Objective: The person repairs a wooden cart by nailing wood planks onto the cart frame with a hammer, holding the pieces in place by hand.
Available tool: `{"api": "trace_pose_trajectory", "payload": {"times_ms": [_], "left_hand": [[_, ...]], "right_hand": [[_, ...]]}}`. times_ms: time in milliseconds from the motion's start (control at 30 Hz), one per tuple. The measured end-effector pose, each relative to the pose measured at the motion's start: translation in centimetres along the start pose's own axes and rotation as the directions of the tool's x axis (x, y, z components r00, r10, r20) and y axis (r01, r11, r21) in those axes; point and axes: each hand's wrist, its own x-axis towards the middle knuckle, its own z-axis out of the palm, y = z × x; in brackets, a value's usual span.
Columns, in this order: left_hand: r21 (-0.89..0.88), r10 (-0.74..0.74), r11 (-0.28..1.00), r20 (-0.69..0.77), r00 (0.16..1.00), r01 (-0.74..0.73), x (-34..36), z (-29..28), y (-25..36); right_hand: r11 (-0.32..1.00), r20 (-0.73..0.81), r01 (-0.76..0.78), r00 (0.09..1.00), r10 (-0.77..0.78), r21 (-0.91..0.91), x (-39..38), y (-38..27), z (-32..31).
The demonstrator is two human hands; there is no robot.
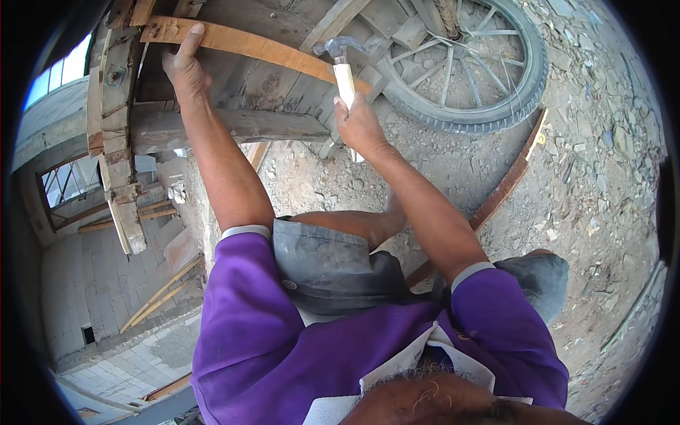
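At the upper left, my left hand point(188, 69) grips a long reddish-brown wooden plank point(258, 51) near its left end, with the thumb on top. The fingers behind the plank are mostly hidden. My right hand point(360, 126) is wrapped around the pale handle of a claw hammer point(344, 76). The hammer's metal head points up and stands beside the plank's right part; I cannot tell whether they touch. Weathered grey boards of a wooden frame point(234, 126) lie behind and below the plank.
A spoked wheel with a black tyre point(460, 117) lies at the upper right. A curved brown board point(506, 184) rests on the rubble-strewn ground point(595, 212). A rough wooden post point(117, 127) stands at the left, beside a lower area with a tiled surface point(92, 283) and thin sticks point(159, 296).
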Motion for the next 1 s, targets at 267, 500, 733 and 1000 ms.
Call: {"api": "trace_pose_trajectory", "payload": {"times_ms": [267, 500, 733, 1000], "left_hand": [[-0.038, 0.015, 0.999, 0.008, 1.0, -0.015, 0.2, -0.6, 1.6], [-0.024, -0.125, 0.992, -0.004, 0.992, 0.124, 0.3, -2.8, 1.9], [0.006, 0.036, 0.999, -0.02, 0.999, -0.036, -0.4, -1.0, 0.4], [-0.059, 0.028, 0.998, 0.009, 1.0, -0.027, 0.3, -0.5, 0.3]], "right_hand": [[0.81, -0.489, 0.247, 0.871, 0.056, 0.531, -1.3, -3.3, -2.9], [0.846, -0.312, 0.144, 0.95, 0.028, 0.514, -1.2, -7.6, -8.1], [0.98, 0.132, -0.151, 0.982, 0.135, 0.128, 1.2, -1.2, -4.7], [0.984, 0.027, 0.09, 0.996, -0.087, -0.151, 1.5, 0.3, -0.9]]}}
